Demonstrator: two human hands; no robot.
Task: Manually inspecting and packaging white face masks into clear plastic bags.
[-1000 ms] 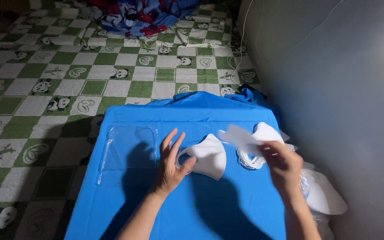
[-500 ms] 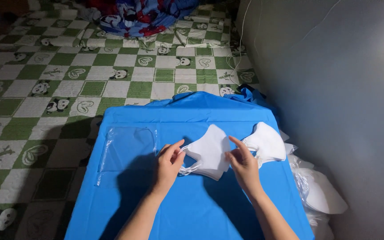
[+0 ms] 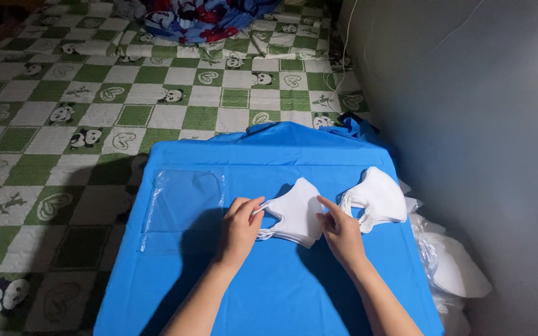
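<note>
A small stack of folded white face masks (image 3: 297, 211) lies in the middle of a blue cloth (image 3: 263, 292) spread over a low surface. My left hand (image 3: 239, 227) pinches the ear loops at the stack's left edge. My right hand (image 3: 339, 231) rests its fingertips on the stack's right edge. A second pile of white masks (image 3: 378, 196) sits just to the right, untouched. A clear plastic bag (image 3: 185, 202) lies flat on the cloth to the left of my left hand.
A green and white checked mat with panda prints (image 3: 126, 106) covers the floor beyond the cloth. Crumpled colourful fabric (image 3: 203, 15) lies at the far end. A grey wall (image 3: 481, 124) runs along the right, with plastic bags of white masks (image 3: 449, 267) at its foot.
My right hand was lifted over the right pile with a mask one second ago; it has come down onto the middle stack. My left hand closed from spread fingers to a pinch.
</note>
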